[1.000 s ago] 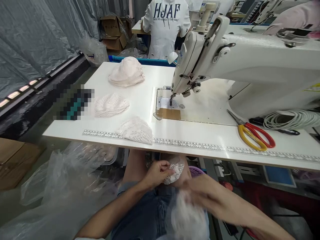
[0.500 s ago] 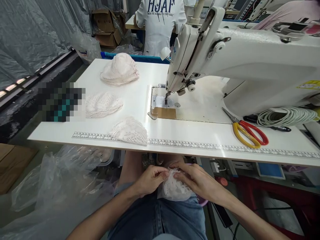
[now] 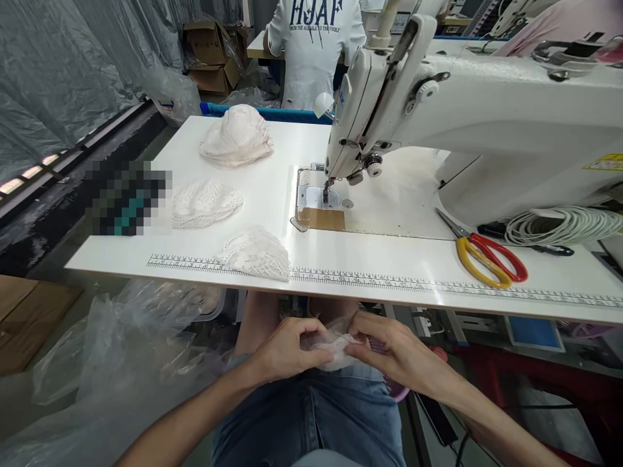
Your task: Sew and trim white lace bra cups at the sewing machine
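Over my lap, below the table edge, both hands hold a piece of sheer white lace fabric (image 3: pixel 335 353). My left hand (image 3: pixel 296 347) pinches its left side between thumb and fingers. On the right side my right hand (image 3: pixel 382 344) grips it the same way. The fabric is bunched between them, so its full shape is hidden. On the table ahead lie a white lace piece (image 3: pixel 257 253) across the printed ruler (image 3: pixel 370 280), another lace piece (image 3: pixel 207 204) behind it, and a rounded pile of pale fabric cups (image 3: pixel 238 136) at the back.
A white sewing machine (image 3: pixel 467 110) fills the table's right half, its presser foot (image 3: pixel 326 193) lowered near the plate. Scissors with red and yellow handles (image 3: pixel 487 256) and a coil of pale cord (image 3: pixel 559 226) lie at right. Clear plastic bags (image 3: pixel 117 363) cover the floor at left. A person (image 3: pixel 316 52) sits beyond.
The lace fabric has been lifted and folded up between my hands, where it hung down over my lap before. My hands have turned slightly and stay over my lap.
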The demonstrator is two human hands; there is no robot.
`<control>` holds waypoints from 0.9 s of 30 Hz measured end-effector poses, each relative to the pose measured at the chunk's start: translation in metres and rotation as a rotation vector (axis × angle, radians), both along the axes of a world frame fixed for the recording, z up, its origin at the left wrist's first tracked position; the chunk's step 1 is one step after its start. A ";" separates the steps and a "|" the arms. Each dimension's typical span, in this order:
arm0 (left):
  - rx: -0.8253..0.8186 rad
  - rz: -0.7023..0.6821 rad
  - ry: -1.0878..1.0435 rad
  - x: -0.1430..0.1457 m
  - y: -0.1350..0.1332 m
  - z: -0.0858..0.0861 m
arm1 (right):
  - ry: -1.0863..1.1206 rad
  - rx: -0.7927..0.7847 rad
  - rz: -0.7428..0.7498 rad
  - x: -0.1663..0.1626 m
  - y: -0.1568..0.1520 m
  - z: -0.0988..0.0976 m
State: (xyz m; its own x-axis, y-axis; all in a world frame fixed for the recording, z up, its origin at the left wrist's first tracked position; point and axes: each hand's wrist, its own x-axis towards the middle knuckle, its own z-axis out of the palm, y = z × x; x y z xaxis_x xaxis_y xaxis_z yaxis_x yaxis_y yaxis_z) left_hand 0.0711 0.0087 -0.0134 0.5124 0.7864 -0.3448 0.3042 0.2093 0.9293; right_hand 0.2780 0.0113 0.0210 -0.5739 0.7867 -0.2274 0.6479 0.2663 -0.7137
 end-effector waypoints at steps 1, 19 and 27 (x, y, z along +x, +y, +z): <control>0.002 -0.026 -0.001 -0.001 0.000 0.001 | 0.030 -0.003 0.015 0.000 0.000 -0.001; -0.179 -0.144 -0.001 -0.028 -0.005 -0.004 | 0.298 -0.447 -0.022 -0.007 0.000 -0.034; -0.212 -0.151 -0.047 -0.028 -0.004 -0.007 | 0.336 -0.575 0.010 -0.008 -0.001 -0.037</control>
